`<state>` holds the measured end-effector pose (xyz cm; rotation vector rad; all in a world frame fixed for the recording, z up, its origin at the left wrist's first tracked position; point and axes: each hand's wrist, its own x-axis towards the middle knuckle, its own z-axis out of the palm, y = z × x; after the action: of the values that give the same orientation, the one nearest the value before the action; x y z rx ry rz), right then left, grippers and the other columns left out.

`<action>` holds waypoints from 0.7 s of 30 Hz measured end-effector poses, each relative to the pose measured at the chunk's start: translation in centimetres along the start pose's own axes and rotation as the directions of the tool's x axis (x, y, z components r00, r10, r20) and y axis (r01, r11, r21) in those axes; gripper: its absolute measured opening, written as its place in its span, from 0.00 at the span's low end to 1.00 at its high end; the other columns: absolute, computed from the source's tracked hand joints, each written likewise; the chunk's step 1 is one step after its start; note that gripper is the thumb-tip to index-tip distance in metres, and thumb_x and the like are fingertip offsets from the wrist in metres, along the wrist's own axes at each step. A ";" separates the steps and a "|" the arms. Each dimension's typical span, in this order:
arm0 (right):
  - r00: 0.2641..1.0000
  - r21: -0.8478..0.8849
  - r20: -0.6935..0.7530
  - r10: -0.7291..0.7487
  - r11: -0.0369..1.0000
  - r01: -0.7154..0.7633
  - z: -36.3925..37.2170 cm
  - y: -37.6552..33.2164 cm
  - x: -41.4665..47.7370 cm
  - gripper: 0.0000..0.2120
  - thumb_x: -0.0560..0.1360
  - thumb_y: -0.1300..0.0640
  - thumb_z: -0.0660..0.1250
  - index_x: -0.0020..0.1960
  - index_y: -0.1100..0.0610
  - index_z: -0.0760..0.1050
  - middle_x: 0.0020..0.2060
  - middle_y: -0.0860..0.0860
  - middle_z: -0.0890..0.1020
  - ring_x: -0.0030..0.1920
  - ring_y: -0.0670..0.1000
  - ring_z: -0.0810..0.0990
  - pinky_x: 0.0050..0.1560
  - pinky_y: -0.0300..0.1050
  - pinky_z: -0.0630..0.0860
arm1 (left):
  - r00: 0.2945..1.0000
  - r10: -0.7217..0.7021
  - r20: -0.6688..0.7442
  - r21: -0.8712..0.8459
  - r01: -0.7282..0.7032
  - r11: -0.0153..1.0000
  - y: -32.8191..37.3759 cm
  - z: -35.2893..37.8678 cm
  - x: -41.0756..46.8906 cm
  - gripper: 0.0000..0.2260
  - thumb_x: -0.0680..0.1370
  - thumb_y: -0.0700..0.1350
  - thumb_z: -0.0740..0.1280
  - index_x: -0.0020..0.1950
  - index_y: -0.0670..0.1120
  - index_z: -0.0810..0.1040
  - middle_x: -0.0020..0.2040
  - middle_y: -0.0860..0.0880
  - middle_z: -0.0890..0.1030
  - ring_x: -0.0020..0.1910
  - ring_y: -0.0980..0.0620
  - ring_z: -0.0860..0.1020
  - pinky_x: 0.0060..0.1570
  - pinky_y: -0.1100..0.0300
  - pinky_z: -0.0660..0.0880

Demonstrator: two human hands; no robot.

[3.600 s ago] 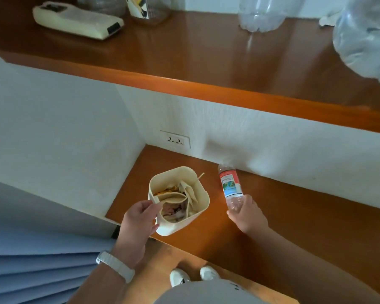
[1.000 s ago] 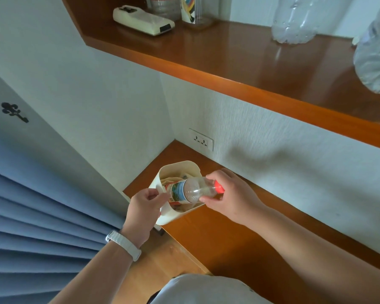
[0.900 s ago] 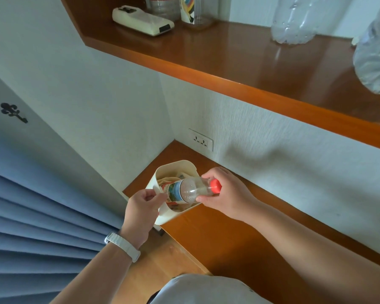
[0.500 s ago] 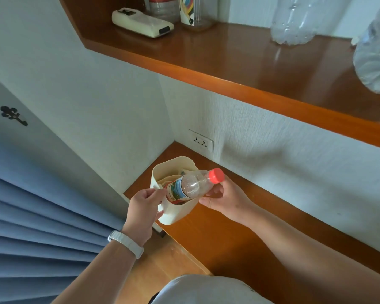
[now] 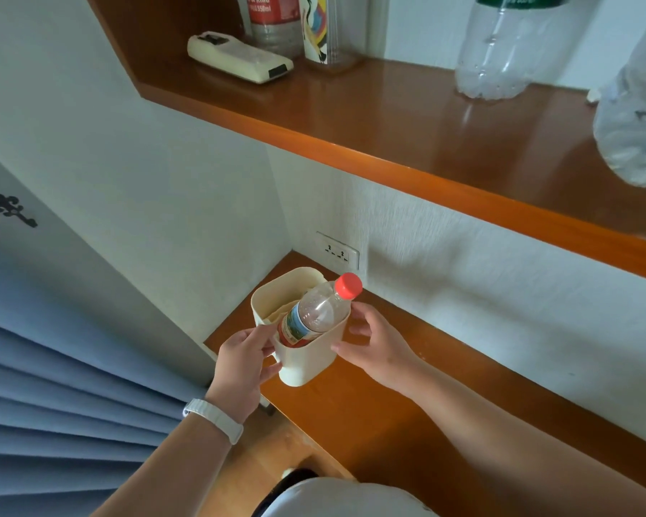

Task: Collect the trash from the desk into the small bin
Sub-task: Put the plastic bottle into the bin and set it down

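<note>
A small cream bin (image 5: 306,361) stands at the left end of the low wooden ledge (image 5: 407,416). A clear plastic bottle (image 5: 316,311) with a red cap sits in it bottom first, tilted, its neck and cap sticking out over the right rim. Paper trash shows under it. My left hand (image 5: 243,361) grips the bin's near left rim. My right hand (image 5: 375,345) is just right of the bin, fingers spread, touching its side and not holding the bottle.
Above is a wooden desk top (image 5: 407,117) with a cream remote-like device (image 5: 239,57), a red-labelled bottle (image 5: 275,20), a large clear bottle (image 5: 508,46) and another bottle (image 5: 634,121) at far right. A wall socket (image 5: 337,250) sits behind the bin. A blue curtain (image 5: 53,386) hangs on the left.
My right hand picked the bottle up from the ledge, pushed it bottom first into the bin, then let go. The bottle now rests in the bin. My left hand kept hold of the rim.
</note>
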<state>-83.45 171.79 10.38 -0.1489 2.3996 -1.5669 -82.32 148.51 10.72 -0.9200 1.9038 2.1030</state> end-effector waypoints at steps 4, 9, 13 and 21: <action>0.999 0.064 0.010 0.046 0.997 -0.047 1.2 -1.0 1.7 0.28 0.66 0.34 0.72 0.59 0.24 0.59 0.54 0.20 0.70 0.57 0.27 0.70 0.39 0.22 0.71 | 1.000 0.013 -0.003 -0.033 -0.013 0.999 0.5 0.3 1.1 0.10 0.80 0.50 0.72 0.58 0.46 0.82 0.45 0.49 0.90 0.54 0.47 0.86 0.55 0.44 0.84; 0.997 0.112 -0.007 0.080 0.991 -0.079 2.5 -1.6 5.3 0.35 0.61 0.28 0.72 0.64 0.28 0.61 0.55 0.25 0.73 0.56 0.29 0.73 0.42 0.26 0.71 | 1.000 0.004 -0.023 -0.070 -0.006 0.998 1.5 0.6 3.0 0.12 0.82 0.48 0.70 0.63 0.44 0.80 0.56 0.45 0.86 0.58 0.46 0.84 0.53 0.52 0.84; 0.992 0.091 0.028 0.121 0.988 -0.123 3.3 -1.8 8.1 0.38 0.60 0.29 0.72 0.66 0.33 0.62 0.57 0.29 0.75 0.57 0.30 0.73 0.48 0.31 0.71 | 0.999 -0.024 -0.036 -0.087 0.021 0.996 1.8 0.0 5.3 0.13 0.82 0.49 0.71 0.62 0.44 0.81 0.57 0.45 0.86 0.58 0.47 0.84 0.56 0.51 0.84; 0.985 0.048 0.030 0.173 0.984 -0.174 4.3 -1.9 13.2 0.30 0.66 0.37 0.75 0.59 0.22 0.60 0.58 0.25 0.72 0.61 0.32 0.72 0.53 0.31 0.70 | 0.996 -0.068 0.056 -0.047 0.071 0.996 1.8 -0.1 11.9 0.12 0.81 0.48 0.71 0.61 0.44 0.83 0.57 0.44 0.87 0.60 0.45 0.84 0.62 0.47 0.82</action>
<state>-95.02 164.12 8.26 0.0484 2.2825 -1.5347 -92.70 144.80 5.90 -0.9153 1.7755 2.1208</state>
